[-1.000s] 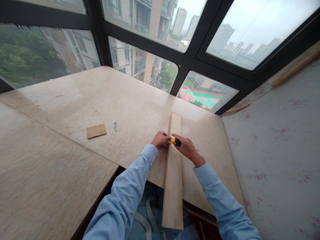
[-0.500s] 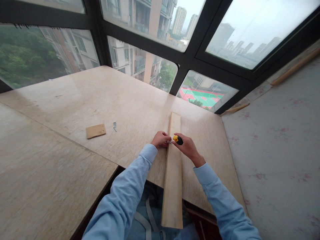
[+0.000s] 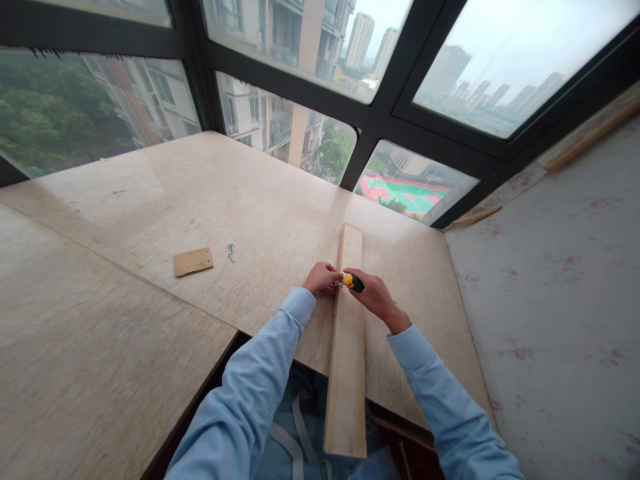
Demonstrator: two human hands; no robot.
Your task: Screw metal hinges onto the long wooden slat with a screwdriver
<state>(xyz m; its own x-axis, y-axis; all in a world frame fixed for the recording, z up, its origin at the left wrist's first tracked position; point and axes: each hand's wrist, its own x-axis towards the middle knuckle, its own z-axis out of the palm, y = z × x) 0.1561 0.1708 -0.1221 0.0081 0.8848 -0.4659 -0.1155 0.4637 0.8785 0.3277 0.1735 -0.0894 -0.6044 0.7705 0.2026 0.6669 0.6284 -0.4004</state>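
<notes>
A long pale wooden board (image 3: 349,360) lies on the counter, its near end jutting over the front edge. My right hand (image 3: 374,293) is closed around a yellow-and-black screwdriver (image 3: 355,283), held above the board. At the board's left edge my left hand (image 3: 323,278) is closed, its fingertips pinching something small and shiny by the screwdriver's end. That small piece is too tiny and too covered by the fingers to name.
To the left on the stone-patterned counter (image 3: 165,213) lie a small wooden plate (image 3: 193,262) with holes and several loose screws (image 3: 231,252). Dark-framed windows (image 3: 370,123) close off the back, and a flowered wall (image 3: 545,287) stands at the right.
The screwdriver's handle has turned and tipped slightly in my right hand. My left hand and the board stay almost where they were.
</notes>
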